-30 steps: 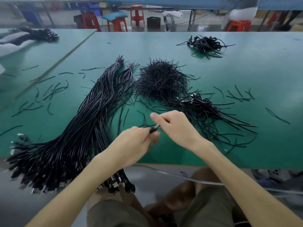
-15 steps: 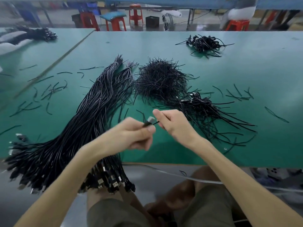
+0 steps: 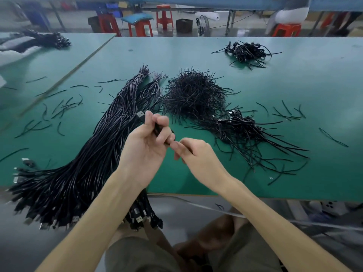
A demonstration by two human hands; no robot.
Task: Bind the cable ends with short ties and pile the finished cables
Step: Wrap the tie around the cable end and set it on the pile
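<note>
My left hand (image 3: 146, 143) grips a black cable end (image 3: 141, 116); its silver USB plug sticks up past my fingertips. My right hand (image 3: 193, 155) sits just to its right, fingers curled and pinching a thin black tie against the cable near my left fingers. A long bundle of black cables (image 3: 82, 160) runs from the table's middle down over the near edge on my left. A heap of short black ties (image 3: 193, 93) lies beyond my hands. A pile of tied cables (image 3: 243, 130) lies to the right of them.
The green table (image 3: 294, 85) holds loose ties scattered at left (image 3: 59, 108) and right (image 3: 288, 112). A second small cable pile (image 3: 246, 52) sits at the far right. Red stools (image 3: 164, 18) stand beyond the table. My knees are under the near edge.
My left hand has risen and turned, lifting the cable's USB plug upward. My right hand has shifted slightly toward me and stays against the cable.
</note>
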